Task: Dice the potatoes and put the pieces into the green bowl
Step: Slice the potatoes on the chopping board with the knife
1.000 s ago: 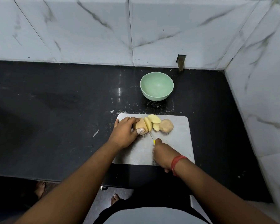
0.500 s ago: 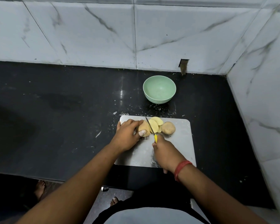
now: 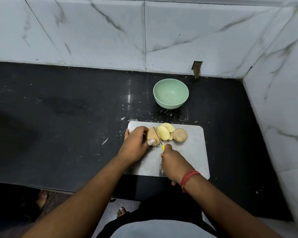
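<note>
We see the left hand point(image 3: 134, 145) curled over the uncut part of a potato point(image 3: 152, 138) on the grey cutting board point(image 3: 194, 157), thumb at the near side and fingers over the far side, holding it down. The potato sticks out from under that hand toward the right. Our right hand point(image 3: 174, 164) grips a knife point(image 3: 159, 140) by its yellow handle; the thin blade runs away from us and rests against the cut face of the held potato, just right of the left thumb. Beyond the blade, pale yellow slices point(image 3: 165, 132) lean against one another, touching a whole unpeeled potato point(image 3: 179, 134) at their right. The green bowl point(image 3: 170, 93) stands on the black bench point(image 3: 67, 117) just beyond the board's far edge, apart from both hands, with nothing visible inside. A red thread band point(image 3: 188, 179) circles the right wrist.
</note>
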Demonstrator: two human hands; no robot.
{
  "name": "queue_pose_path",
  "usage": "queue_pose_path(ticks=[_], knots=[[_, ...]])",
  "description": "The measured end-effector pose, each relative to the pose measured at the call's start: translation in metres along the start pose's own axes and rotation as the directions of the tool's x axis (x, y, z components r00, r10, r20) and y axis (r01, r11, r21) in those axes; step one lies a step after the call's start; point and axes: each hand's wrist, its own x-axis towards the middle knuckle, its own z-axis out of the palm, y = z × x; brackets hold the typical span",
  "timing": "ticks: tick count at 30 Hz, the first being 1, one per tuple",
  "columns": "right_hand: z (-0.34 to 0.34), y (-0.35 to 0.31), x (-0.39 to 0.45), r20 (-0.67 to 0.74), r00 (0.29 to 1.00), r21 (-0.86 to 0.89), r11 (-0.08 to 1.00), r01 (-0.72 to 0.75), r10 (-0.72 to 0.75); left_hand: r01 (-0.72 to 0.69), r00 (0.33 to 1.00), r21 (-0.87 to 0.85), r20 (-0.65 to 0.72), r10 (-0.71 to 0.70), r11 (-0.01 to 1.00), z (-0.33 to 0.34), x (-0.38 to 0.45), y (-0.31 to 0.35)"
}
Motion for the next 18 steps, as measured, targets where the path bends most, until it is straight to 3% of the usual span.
queue_pose_path(ticks=[18], knots=[[0.0037,0.0017,0.0044,-0.015,1.000,-0.053,0.999,0.000,0.000,-0.044,0.999,0.046,-0.009,0.044,0.998,-0.0012,0.0047,0.0001]])
